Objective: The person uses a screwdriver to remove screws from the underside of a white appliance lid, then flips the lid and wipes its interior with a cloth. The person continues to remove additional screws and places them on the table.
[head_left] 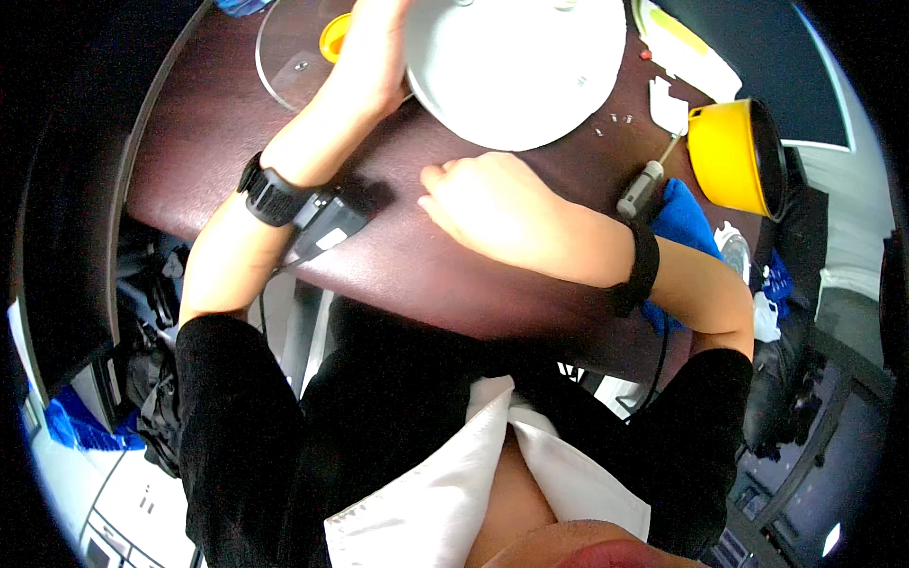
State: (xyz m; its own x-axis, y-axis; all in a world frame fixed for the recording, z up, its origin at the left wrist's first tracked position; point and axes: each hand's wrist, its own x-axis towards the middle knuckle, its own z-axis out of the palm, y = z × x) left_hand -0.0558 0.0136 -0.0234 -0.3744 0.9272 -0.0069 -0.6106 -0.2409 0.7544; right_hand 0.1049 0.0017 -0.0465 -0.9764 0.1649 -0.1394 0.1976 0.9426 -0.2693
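A white round disc-shaped piece (516, 76) with a few small fittings near its far edge lies on the dark brown table. My left hand (379, 62) is against its left rim; the fingers run past the upper edge of the picture, so their grip is hidden. Just below the disc's near edge is my right hand (492, 204), its fingers curled in; whatever they hold, if anything, does not show. To the right lies a screwdriver (641, 189) with a grey handle, its shaft pointing at a small white flat piece (668, 109). Several tiny screws (615, 118) are scattered beside the disc.
A yellow pot (727, 159) lies on its side at the right, near a blue cloth (684, 227). Behind my left arm is a clear round lid (284, 71) with a yellow knob (334, 40). A black box (331, 230) sits by my left wrist, at the table's near edge.
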